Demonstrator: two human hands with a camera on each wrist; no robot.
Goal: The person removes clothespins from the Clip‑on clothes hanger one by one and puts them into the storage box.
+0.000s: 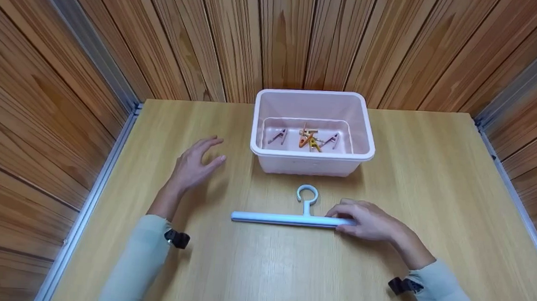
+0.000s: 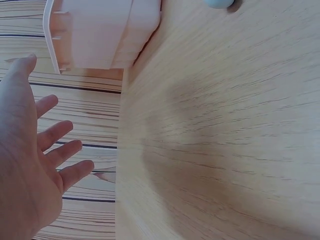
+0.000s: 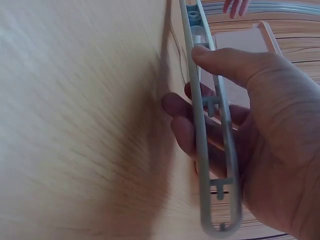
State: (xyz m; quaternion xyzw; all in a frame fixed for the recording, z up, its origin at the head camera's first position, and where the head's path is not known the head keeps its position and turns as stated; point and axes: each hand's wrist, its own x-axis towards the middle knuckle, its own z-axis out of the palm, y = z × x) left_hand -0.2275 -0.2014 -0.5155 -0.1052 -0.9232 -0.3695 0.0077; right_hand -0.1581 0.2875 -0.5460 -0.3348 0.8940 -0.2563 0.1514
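A light blue hanger [image 1: 282,219] with a round hook on top is in front of a pale pink bin. My right hand [image 1: 367,220] grips the right end of its bar, thumb on the near side and fingers behind. In the right wrist view the hanger's slotted underside [image 3: 200,120] shows, with the thumb pressing its edge. To the left of the bin, my left hand [image 1: 196,163] hovers over the table with fingers spread and nothing in them; in the left wrist view its fingers [image 2: 65,152] are loosely extended.
The pink bin [image 1: 312,165] stands at the back of the table [image 1: 260,272]. Several small clothespins [image 1: 306,138], pink, orange and yellow, lie inside it. Wood-panelled walls [image 1: 283,33] rise behind and at both sides, with metal rails [image 1: 90,204] along the table's sides.
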